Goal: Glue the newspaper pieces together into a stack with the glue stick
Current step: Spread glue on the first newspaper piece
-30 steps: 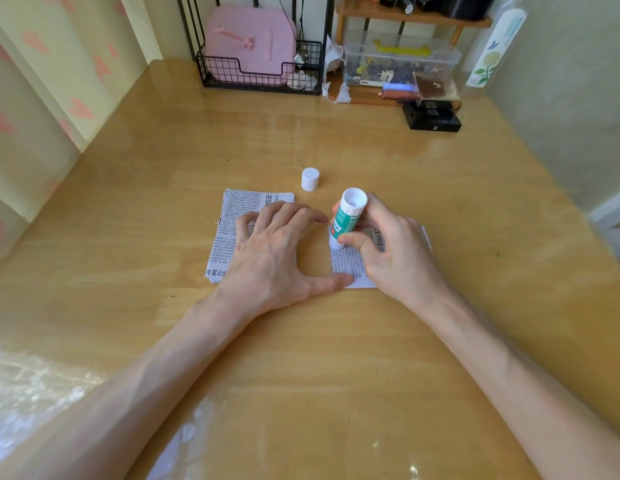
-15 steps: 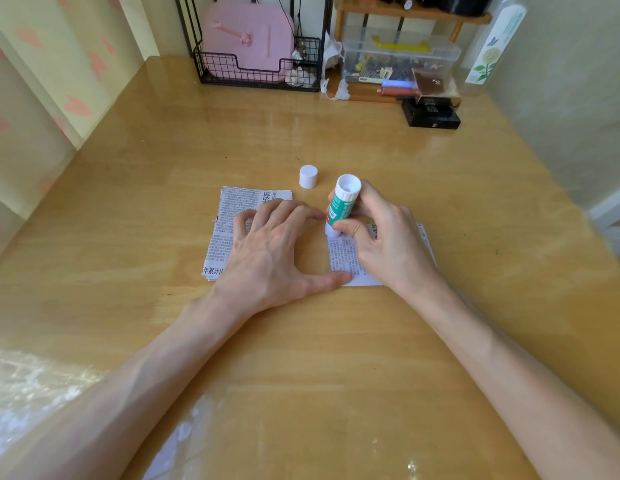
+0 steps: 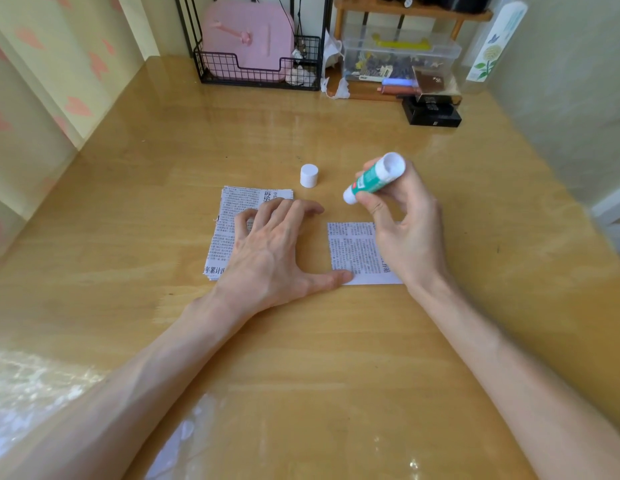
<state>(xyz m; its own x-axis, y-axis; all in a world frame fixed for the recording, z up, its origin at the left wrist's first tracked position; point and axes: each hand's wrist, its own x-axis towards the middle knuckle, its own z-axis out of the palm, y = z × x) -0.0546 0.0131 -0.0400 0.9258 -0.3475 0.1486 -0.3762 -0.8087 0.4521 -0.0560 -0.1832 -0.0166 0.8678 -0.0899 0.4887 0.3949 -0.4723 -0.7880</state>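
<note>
A green and white glue stick (image 3: 372,178), uncapped, is held in my right hand (image 3: 407,230), lifted off the table and tilted with its tip pointing left. Below that hand lies a single newspaper piece (image 3: 353,252). My left hand (image 3: 270,254) spreads between the papers: its thumb tip presses the near left corner of the single piece, and its fingers rest on a stack of newspaper pieces (image 3: 232,223) to the left. The white cap (image 3: 308,175) stands upright on the table just beyond the papers.
The glossy wooden table (image 3: 301,358) ends at walls on the left and right. At the back stand a black wire basket (image 3: 260,69) with a pink item, a clear plastic box (image 3: 398,60) under a small wooden shelf, and a black box (image 3: 431,114).
My right hand has lifted the glue stick off the single newspaper piece and moved it up and to the right, uncovering most of the piece. My left hand has stayed in place.
</note>
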